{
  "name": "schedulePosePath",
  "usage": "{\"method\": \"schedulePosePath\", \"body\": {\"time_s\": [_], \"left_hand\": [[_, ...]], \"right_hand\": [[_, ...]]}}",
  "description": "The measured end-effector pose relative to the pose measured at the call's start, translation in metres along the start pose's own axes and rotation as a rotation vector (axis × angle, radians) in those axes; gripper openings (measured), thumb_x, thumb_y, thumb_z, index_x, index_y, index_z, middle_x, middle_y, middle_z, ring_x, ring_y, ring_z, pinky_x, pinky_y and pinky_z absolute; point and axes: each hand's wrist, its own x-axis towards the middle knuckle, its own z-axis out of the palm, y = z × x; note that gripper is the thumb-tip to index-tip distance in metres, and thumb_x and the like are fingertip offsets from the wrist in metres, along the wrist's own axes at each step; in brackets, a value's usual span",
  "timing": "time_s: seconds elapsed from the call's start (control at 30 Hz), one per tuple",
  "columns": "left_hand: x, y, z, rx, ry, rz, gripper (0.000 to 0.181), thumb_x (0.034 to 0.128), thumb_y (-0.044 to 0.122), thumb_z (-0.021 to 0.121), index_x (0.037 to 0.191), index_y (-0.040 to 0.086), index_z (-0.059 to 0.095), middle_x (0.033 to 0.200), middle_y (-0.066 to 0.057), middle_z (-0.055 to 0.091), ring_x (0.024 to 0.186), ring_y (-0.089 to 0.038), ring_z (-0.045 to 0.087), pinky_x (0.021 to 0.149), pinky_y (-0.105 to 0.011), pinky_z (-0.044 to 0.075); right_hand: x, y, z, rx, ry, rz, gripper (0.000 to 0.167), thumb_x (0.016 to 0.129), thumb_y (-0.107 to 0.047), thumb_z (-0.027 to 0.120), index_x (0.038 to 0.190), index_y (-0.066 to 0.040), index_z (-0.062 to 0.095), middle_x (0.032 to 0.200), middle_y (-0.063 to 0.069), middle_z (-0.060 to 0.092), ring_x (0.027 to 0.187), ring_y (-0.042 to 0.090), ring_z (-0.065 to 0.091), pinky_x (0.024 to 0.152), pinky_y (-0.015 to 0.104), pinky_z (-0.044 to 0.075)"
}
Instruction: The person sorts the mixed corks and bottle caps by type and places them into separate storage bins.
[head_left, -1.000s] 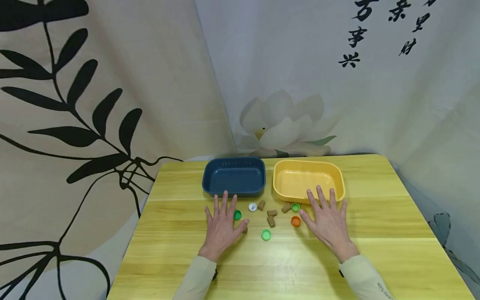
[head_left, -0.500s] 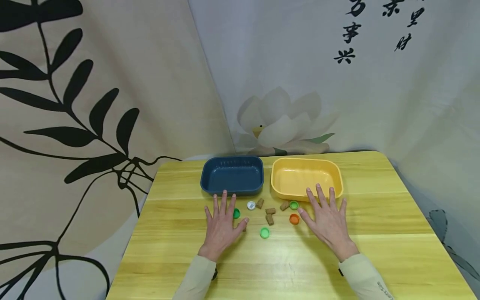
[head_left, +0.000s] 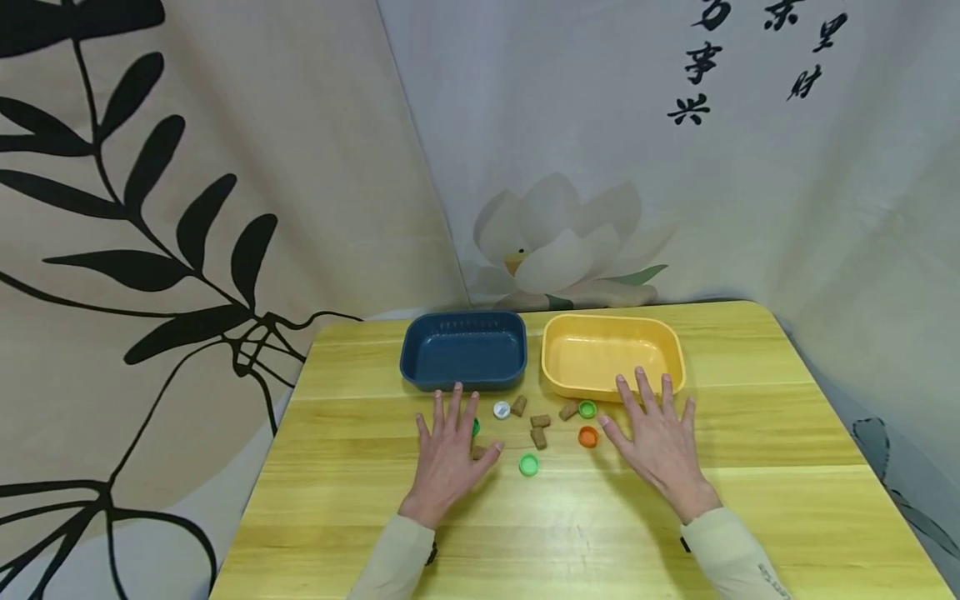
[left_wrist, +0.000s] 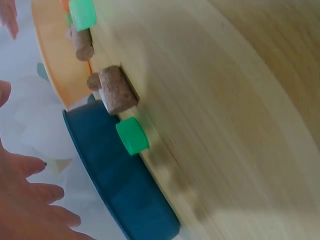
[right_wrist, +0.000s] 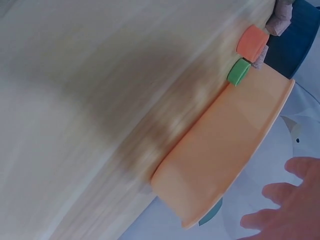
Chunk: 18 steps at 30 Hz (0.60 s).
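Left grip (head_left: pixel 446 461) slides a bit right, spread wide, empty; I see a cork (head_left: pixel 477 452) between its thumb and pointer. Right grip (head_left: pixel 660 454), spread and empty, is farther.

One tray (head_left: pixel 463 358) is coloured dark blue, the other tray (head_left: pixel 588 354) yellow. Green, orange and white are shown by the caps (head_left: pixel 528 465), brown by the corks (head_left: pixel 538 439). The table (head_left: pixel 577 537) is streaked with yellow grain, the cloth (head_left: pixel 322 125) printed with black leaves (head_left: pixel 153 165) and a pale flower (head_left: pixel 558 267).

Room between sleeves (head_left: pixel 393 560), corks (head_left: pixel 539 439) and caps (head_left: pixel 528 464) ahead, trays (head_left: pixel 464 357) beyond
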Motion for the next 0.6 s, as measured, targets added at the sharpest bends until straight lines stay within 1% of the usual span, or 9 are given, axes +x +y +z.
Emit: {"method": "schedulePosePath", "body": {"time_s": [0.1, 0.27, 0.43, 0.6], "left_hand": [[-0.002, 0.005, 0.000, 0.005, -0.014, 0.022, 0.090, 0.0949, 0.066, 0.058, 0.163, 0.012, 0.034, 0.172, -0.013, 0.015, 0.156, -0.047, 0.011, 0.113, -0.079, 0.017], [-0.002, 0.016, 0.005, 0.031, -0.035, 0.078, 0.089, 0.0937, 0.069, 0.058, 0.160, 0.013, 0.040, 0.171, -0.013, 0.020, 0.156, -0.044, 0.014, 0.114, -0.076, 0.021], [-0.002, 0.027, 0.010, 0.043, -0.080, 0.136, 0.088, 0.0939, 0.069, 0.058, 0.160, 0.014, 0.041, 0.169, -0.013, 0.026, 0.156, -0.043, 0.017, 0.116, -0.073, 0.020], [-0.003, 0.037, 0.014, 0.067, -0.113, 0.188, 0.082, 0.0940, 0.068, 0.059, 0.156, 0.015, 0.048, 0.167, -0.014, 0.031, 0.154, -0.043, 0.023, 0.117, -0.071, 0.022]], "right_hand": [[-0.001, 0.002, -0.001, -0.012, 0.002, 0.000, 0.080, 0.103, -0.065, 0.042, 0.165, -0.015, 0.031, 0.171, 0.018, 0.017, 0.153, 0.055, 0.010, 0.109, 0.084, 0.005], [-0.001, 0.009, -0.004, -0.019, 0.016, 0.003, 0.079, 0.104, -0.064, 0.043, 0.164, -0.014, 0.031, 0.170, 0.020, 0.018, 0.152, 0.056, 0.011, 0.108, 0.085, 0.008], [0.001, 0.018, -0.010, -0.014, 0.029, 0.006, 0.079, 0.104, -0.062, 0.044, 0.164, -0.012, 0.032, 0.169, 0.022, 0.019, 0.151, 0.058, 0.009, 0.107, 0.086, 0.007], [0.004, 0.031, -0.018, -0.018, 0.025, 0.034, 0.080, 0.104, -0.062, 0.043, 0.164, -0.011, 0.029, 0.169, 0.024, 0.017, 0.150, 0.060, 0.007, 0.107, 0.086, 0.005]]}}
